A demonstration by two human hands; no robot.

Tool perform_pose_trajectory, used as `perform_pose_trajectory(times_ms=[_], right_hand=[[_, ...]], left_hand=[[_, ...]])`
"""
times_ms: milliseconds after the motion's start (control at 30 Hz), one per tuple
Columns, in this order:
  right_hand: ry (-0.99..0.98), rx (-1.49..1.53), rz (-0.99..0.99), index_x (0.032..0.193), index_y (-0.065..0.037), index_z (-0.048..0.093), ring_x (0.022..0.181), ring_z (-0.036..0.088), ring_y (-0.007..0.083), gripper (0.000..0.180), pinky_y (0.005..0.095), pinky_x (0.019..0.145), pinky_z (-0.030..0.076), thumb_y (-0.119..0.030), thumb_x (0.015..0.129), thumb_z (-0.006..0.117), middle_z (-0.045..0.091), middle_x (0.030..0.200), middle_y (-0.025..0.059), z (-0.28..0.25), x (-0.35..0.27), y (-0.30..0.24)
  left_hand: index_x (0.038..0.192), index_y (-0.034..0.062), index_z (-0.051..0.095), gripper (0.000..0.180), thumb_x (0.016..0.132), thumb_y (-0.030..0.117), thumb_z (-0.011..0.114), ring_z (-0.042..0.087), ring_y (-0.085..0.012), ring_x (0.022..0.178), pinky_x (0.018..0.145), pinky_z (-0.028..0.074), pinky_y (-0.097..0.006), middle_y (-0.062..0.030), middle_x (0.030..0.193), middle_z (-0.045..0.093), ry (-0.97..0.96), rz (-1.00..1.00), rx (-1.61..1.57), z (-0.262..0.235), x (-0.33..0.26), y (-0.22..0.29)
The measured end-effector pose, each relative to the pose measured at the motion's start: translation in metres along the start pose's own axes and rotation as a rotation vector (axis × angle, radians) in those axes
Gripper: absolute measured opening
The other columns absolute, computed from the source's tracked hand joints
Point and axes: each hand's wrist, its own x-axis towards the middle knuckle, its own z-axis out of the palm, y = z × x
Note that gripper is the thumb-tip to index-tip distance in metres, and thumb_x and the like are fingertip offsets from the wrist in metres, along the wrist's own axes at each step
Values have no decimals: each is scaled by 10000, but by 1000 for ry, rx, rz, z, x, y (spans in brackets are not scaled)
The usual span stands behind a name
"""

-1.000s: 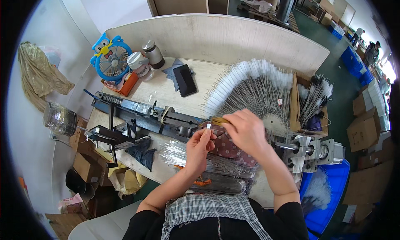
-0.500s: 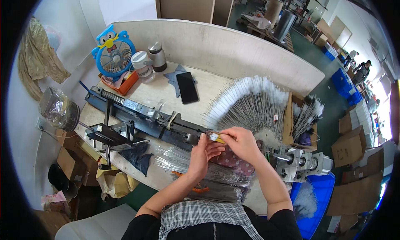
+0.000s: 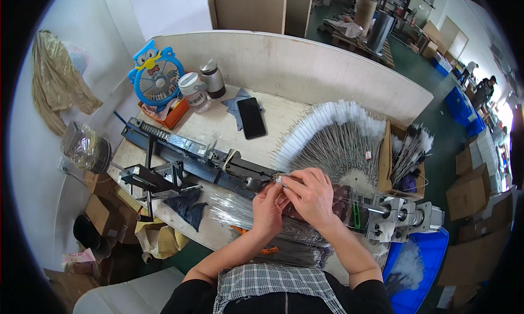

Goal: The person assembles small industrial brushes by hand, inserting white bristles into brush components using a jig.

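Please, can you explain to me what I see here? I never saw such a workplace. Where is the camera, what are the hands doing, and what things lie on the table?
The camera sits on the person's head and looks down, so the forearms enter from below and straight edges look bent. The left hand and right hand meet over a long dark metal machine lying across the wooden table. Together they pinch a small thin piece at the fingertips; it is too small to identify. Behind the hands, thin wires with white fluffy tips are spread like a fan. Further back lie a black phone, a blue fan and two jars. A bundle of bare wires lies near the left hand.
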Motion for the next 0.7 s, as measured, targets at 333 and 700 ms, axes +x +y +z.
perform_pose_trajectory(times_ms=[333,700], right_hand=[[-55,101,45,947,-136,713,914,564,217,270,349,785,453,-167,680,736,627,932,0,-14,-13,10],[-10,75,90,933,-106,699,926,572,217,272,341,789,457,-128,664,734,627,957,14,2,-7,-8]], left_hand=[[972,25,588,99,895,79,557,640,-160,892,821,509,-303,-71,970,643,22,13,67,8,-7,2],[966,37,581,162,920,176,513,623,-155,893,814,486,-305,-59,945,641,36,-15,-41,0,-3,0]])
